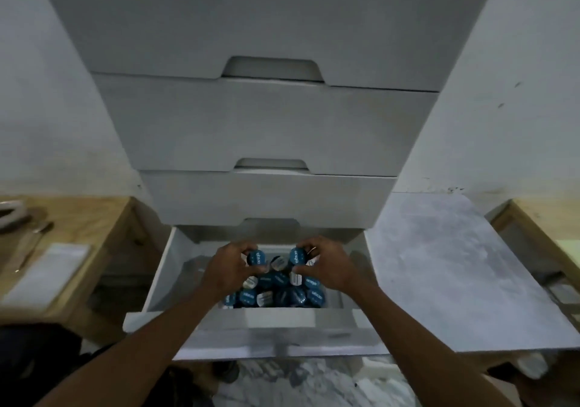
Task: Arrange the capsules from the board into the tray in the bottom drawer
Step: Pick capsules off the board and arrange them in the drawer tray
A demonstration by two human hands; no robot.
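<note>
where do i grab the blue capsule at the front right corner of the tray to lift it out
Pinch the front-right capsule by the rim of its lid, coming from straight above with fingertips on opposite edges. Its round lid faces up, and the other capsules pack close against its left and back. The body therefore looks hard to reach from the sides.

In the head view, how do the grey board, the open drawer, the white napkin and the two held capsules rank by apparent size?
1. The open drawer and the grey board: too alike to rank.
2. The white napkin.
3. The left capsule and the right capsule: alike, smallest.
</note>
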